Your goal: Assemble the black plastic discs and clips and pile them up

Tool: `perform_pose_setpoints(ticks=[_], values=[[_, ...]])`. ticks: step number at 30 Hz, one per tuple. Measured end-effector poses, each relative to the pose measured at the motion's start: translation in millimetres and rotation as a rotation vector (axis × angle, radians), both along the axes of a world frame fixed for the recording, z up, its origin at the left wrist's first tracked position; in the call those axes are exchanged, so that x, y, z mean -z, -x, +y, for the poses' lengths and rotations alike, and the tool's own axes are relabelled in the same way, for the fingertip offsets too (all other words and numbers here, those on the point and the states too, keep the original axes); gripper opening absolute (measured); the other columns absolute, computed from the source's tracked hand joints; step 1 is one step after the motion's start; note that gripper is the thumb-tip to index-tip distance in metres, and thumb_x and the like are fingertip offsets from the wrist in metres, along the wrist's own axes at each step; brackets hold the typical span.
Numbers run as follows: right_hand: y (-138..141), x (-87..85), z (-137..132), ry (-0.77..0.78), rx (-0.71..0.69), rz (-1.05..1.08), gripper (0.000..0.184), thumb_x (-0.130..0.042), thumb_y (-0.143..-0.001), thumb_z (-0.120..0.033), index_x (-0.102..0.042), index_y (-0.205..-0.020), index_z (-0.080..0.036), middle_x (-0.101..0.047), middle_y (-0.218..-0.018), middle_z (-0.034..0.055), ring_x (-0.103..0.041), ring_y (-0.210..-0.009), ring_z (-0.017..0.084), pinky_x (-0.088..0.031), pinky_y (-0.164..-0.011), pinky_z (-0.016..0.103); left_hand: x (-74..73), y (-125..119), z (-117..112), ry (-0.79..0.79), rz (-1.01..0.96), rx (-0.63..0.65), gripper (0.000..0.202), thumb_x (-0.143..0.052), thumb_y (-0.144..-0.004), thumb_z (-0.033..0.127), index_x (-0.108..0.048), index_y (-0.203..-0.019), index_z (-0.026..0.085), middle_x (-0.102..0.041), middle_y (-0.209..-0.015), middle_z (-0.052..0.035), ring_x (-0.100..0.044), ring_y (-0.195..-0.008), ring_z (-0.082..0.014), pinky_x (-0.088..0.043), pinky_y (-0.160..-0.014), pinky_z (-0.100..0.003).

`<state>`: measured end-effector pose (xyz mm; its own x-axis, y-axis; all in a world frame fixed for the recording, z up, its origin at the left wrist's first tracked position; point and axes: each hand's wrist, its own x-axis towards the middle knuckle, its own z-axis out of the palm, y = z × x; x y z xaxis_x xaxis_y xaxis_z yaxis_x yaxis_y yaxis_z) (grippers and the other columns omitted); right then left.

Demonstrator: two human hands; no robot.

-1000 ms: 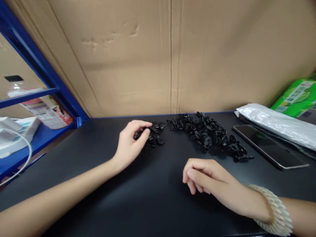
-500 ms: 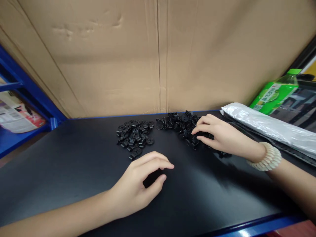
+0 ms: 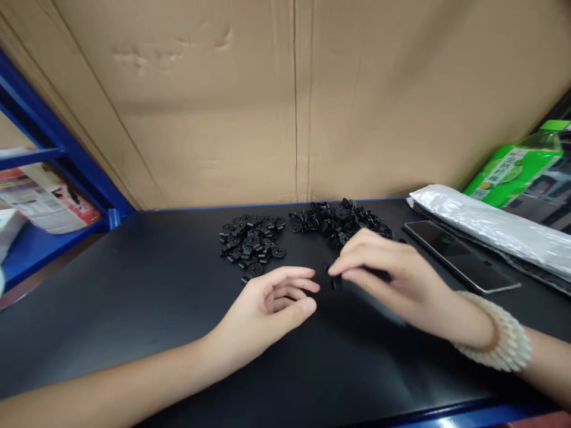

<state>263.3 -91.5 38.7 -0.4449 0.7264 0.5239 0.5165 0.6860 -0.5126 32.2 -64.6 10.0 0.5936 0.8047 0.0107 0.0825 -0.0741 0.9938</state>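
Pinched between the thumb and fingers of my right hand (image 3: 383, 270) is a small black plastic part (image 3: 334, 279), blurred by motion. My left hand (image 3: 272, 321) is held just left of it, fingers apart and curved, with nothing between them. Behind my left hand lies a pile of black parts (image 3: 252, 241) with round, holed discs and short tube-like ends. A second, looser heap of black parts (image 3: 343, 220) sits behind my right hand, which covers some of it. A pale coiled band (image 3: 499, 333) circles my right wrist.
A phone (image 3: 459, 255) lies on the black table (image 3: 147, 297) at the right, beside a silvery-white plastic package (image 3: 491, 229). Behind that is a green-labelled bottle (image 3: 513, 169). Cardboard (image 3: 214, 119) stands along the back edge; a blue rack (image 3: 75, 172) with papers is at left.
My right hand has come away from the right heap toward my left hand, carrying a black part. My left fingers have shifted slightly. The phone is now uncovered, and the view has turned a little left.
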Motion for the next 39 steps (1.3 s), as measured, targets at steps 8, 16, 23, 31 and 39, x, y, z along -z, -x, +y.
perform_pose_setpoints(ticks=[8,16,23,31,39], values=[[31,24.9,-14,0.38,-0.039,0.386,0.008,-0.069,-0.083,-0.016,-0.062,-0.081,-0.02,-0.06,-0.076,-0.0024,-0.055,-0.068,0.011,-0.045,-0.064,0.023,-0.9,-3,-3,0.217,-0.11,0.005,0.024,-0.079,-0.067,0.013,-0.067,-0.088,0.014,-0.071,-0.082,-0.0001,-0.066,-0.075,-0.0105,-0.053,-0.075,-0.021],[36,30.5,-9,0.68,-0.015,0.489,0.015,-0.063,-0.088,-0.031,-0.056,-0.082,-0.019,-0.054,-0.073,-0.0028,-0.052,-0.062,0.01,-0.043,-0.055,0.021,-4.4,-7,-11,0.17,-0.042,-0.116,0.009,-0.071,-0.075,0.016,-0.062,-0.075,0.014,-0.069,-0.067,0.0013,-0.064,-0.066,-0.0101,-0.051,-0.068,-0.021],[36,26.2,-13,0.608,-0.025,0.268,0.025,-0.049,-0.096,-0.029,-0.059,-0.078,-0.016,-0.055,-0.064,-0.0036,-0.05,-0.056,0.007,-0.039,-0.053,0.019,-7.3,-6,-12,0.222,-0.063,-0.122,0.011,-0.072,-0.073,0.015,-0.061,-0.072,0.014,-0.067,-0.061,0.0035,-0.062,-0.062,-0.0091,-0.049,-0.063,-0.019],[36,29.0,-15,0.553,0.01,0.246,0.029,-0.049,-0.096,-0.032,-0.054,-0.071,-0.017,-0.054,-0.063,-0.0026,-0.046,-0.053,0.009,-0.035,-0.05,0.021,-6.3,-4,-16,0.183,-0.036,-0.106,0.012,-0.072,-0.074,0.02,-0.062,-0.075,0.014,-0.068,-0.064,0.0011,-0.063,-0.063,-0.0114,-0.05,-0.065,-0.022],[31,33.2,-9,0.742,-0.028,0.431,0.027,-0.046,-0.098,-0.038,-0.061,-0.091,-0.017,-0.054,-0.069,-0.0013,-0.044,-0.054,0.008,-0.033,-0.047,0.019,-20.0,24,38,-0.481,0.171,-0.405,0.018,-0.067,-0.08,0.032,-0.067,-0.085,0.015,-0.072,-0.083,-0.0041,-0.066,-0.076,-0.0176,-0.052,-0.071,-0.027]])
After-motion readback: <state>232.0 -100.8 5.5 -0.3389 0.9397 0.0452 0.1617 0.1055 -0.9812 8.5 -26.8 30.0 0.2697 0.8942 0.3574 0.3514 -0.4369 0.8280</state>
